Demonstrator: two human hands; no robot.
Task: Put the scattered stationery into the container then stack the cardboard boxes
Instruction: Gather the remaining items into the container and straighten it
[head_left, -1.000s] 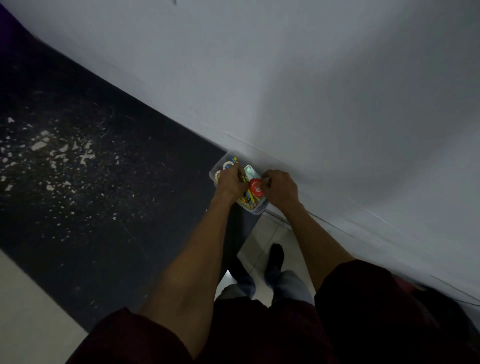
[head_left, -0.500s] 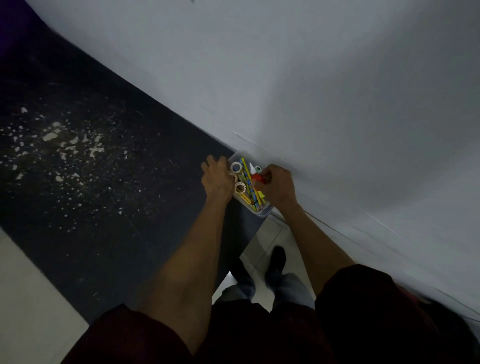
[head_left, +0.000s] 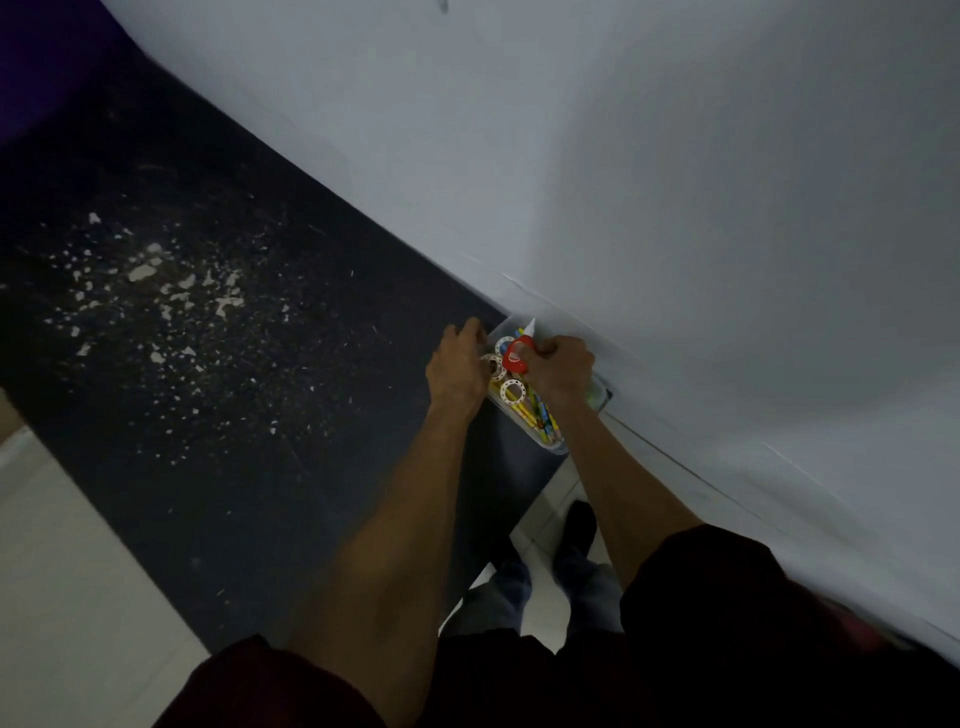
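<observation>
left hand grips container edge | right hand pinches red thing above it | between hands, inside: tape rolls, pencils

We note a clear container at the edge of the dark bench, beside a white surface. It holds pencils and white tape rolls. The left hand grips the container's left rim. The right hand pinches a red item over the contents. White flecks litter the bench.
</observation>
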